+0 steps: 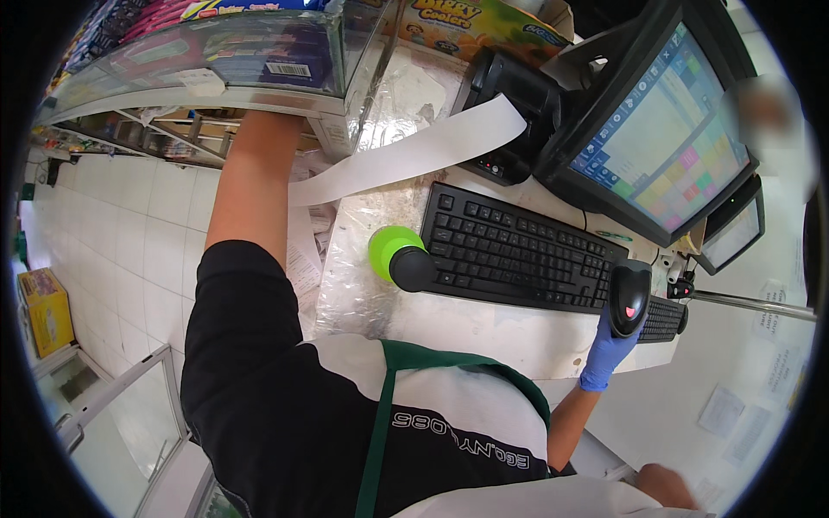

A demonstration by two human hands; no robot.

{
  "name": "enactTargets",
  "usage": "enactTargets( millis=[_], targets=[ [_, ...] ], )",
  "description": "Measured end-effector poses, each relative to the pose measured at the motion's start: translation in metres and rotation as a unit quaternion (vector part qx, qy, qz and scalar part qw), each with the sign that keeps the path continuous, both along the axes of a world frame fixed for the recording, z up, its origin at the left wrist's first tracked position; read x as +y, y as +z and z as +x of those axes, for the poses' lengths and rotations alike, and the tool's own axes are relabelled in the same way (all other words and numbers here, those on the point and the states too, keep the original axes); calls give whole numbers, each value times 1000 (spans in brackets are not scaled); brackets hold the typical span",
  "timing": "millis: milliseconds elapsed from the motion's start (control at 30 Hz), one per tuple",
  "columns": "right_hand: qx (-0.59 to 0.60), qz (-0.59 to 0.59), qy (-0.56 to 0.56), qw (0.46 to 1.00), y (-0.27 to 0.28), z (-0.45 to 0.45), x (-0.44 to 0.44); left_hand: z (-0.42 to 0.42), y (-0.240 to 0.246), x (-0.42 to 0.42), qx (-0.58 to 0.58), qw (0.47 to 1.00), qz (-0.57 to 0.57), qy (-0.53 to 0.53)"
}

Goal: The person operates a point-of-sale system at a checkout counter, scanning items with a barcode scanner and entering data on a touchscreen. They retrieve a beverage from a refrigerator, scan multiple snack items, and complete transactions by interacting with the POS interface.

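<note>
My left forearm reaches in under the edge of a glass display case (pixel 285 100), which hides my left hand. My right hand (pixel 609 349), in a blue glove, holds a black handheld barcode scanner (pixel 631 288) over the right end of a black keyboard (pixel 518 249). A bright green bottle with a black cap (pixel 388 249) stands at the keyboard's left end. From the black receipt printer (pixel 511 123), a long white paper strip (pixel 421 149) curls down to the left. Behind the keyboard stands a touchscreen monitor (pixel 660 136), its screen lit.
Crumpled receipts (pixel 304 259) lie left of the counter (pixel 356 298). Boxed snacks (pixel 479 29) stand behind the printer. A metal pole (pixel 751 303) extends at right, near a smaller screen (pixel 732 226). A blurred person (pixel 767 107) is at the far right. A yellow box (pixel 46 314) sits at far left.
</note>
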State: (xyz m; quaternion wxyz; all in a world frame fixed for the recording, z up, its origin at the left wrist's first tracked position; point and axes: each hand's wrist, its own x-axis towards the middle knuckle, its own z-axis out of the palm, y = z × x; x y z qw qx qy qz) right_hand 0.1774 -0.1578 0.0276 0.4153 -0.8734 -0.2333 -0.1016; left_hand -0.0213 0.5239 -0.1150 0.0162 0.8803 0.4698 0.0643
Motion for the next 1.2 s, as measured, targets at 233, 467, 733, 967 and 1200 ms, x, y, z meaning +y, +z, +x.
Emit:
enactTargets(
  millis=[233,467,733,967,1200],
  targets=[
    [29,-4,43,999,-3,0,18,-8,0,-4,-22,1000,13,-9],
    [46,2,51,998,-8,-3,17,-7,3,-13,-15,1000,-3,-17],
    [51,-2,60,997,-3,-10,23,-14,-4,-22,1,999,-47,12],
    [45,-12,23,999,1,-20,17,-2,-12,-19,-2,998,-60,3],
    [10,8,21,1000,-3,-13,8,-17,-16,-28,-38,998,-45,0]
  ],
)
